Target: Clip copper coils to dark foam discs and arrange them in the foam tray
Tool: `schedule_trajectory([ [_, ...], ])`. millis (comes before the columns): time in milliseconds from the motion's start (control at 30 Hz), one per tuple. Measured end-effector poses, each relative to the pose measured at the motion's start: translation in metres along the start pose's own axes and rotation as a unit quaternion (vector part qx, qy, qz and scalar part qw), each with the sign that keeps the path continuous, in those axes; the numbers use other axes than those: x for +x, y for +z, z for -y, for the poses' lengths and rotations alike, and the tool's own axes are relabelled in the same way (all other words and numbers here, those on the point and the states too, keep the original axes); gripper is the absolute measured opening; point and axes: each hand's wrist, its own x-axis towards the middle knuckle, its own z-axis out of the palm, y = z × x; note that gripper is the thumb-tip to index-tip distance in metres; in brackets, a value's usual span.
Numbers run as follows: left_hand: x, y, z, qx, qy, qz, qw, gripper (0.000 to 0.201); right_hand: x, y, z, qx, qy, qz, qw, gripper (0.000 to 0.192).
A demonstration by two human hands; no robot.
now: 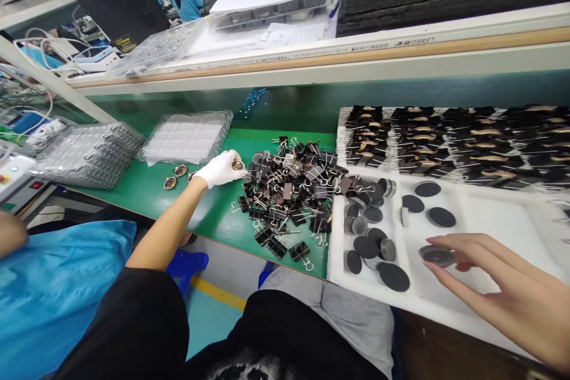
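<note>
Right hand (499, 285) grip on disc (439, 256) in foam tray (499, 214)

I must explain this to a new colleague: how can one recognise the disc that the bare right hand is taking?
Find the white foam tray right of the binder clip pile on the green bench. In its middle compartment, the right hand pinches one dark round disc at the near edge. Unlike the other discs there, it is between fingertips.
</note>
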Motion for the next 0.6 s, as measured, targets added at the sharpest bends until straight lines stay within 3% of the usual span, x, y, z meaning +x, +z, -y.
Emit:
schedule_trajectory([
  [100, -0.006, 0.002, -0.001, -0.044, -0.04, -0.058, 0.997, 0.03, 0.004, -0.005, 0.012, 0.055, -0.026, 0.024, 0.998, 0.028],
  [233, -0.02, -0.007, -0.014, -0.11, -0.091, -0.149, 0.978, 0.036, 0.015, -0.003, 0.038, 0.146, 0.063, 0.018, 0.987, 0.023],
  [300, -0.032, -0.014, -0.035, -0.19, -0.08, -0.203, 0.957, 0.041, 0.022, 0.002, 0.056, 0.24, 0.13, 0.022, 0.962, 0.027],
  [400, -0.057, -0.02, -0.089, -0.398, -0.015, -0.254, 0.881, 0.039, 0.036, 0.015, 0.09, 0.339, 0.184, 0.015, 0.922, 0.027],
  [533, -0.091, -0.015, -0.172, -0.509, 0.029, -0.122, 0.852, 0.032, 0.052, 0.031, 0.129, 0.405, 0.144, -0.011, 0.903, 0.016],
  [600, -0.1, -0.009, -0.2, -0.54, 0.051, -0.058, 0.838, 0.03, 0.056, 0.038, 0.138, 0.416, 0.12, -0.047, 0.9, 0.015],
])
